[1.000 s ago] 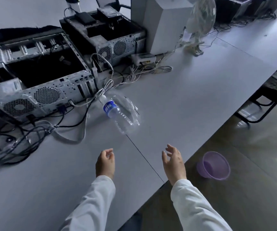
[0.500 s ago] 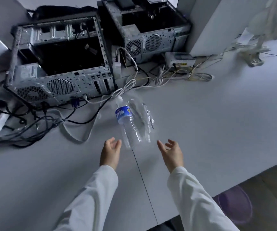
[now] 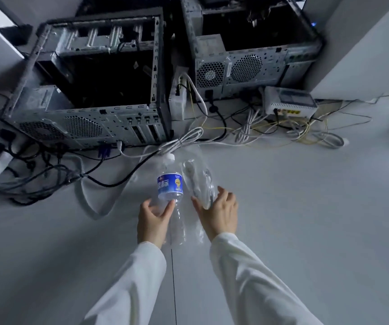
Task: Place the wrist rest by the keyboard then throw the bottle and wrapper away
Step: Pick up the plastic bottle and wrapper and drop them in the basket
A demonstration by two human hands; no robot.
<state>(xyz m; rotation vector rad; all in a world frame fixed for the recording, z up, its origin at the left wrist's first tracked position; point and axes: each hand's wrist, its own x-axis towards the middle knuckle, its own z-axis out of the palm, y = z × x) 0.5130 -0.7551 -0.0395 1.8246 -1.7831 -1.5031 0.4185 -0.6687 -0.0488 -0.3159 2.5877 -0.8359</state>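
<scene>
left hand (image 3: 152,220): open, cupped at bottle's lower side, not gripping | right hand (image 3: 221,213): open, fingers on wrapper (image 3: 197,181) | bottle (image 3: 171,195): lying on table (image 3: 306,207), wrapper touching it | step: pickup for disposal | next: close both hands, lift clear of cables (image 3: 188,139)

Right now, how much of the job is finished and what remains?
Done: cannot judge; no wrist rest or keyboard is in view. In hand: the left hand is at the clear bottle lying on the table, and the right hand is at the clear wrapper beside it; neither looks lifted yet. Left: pick both up and throw them away.
</scene>
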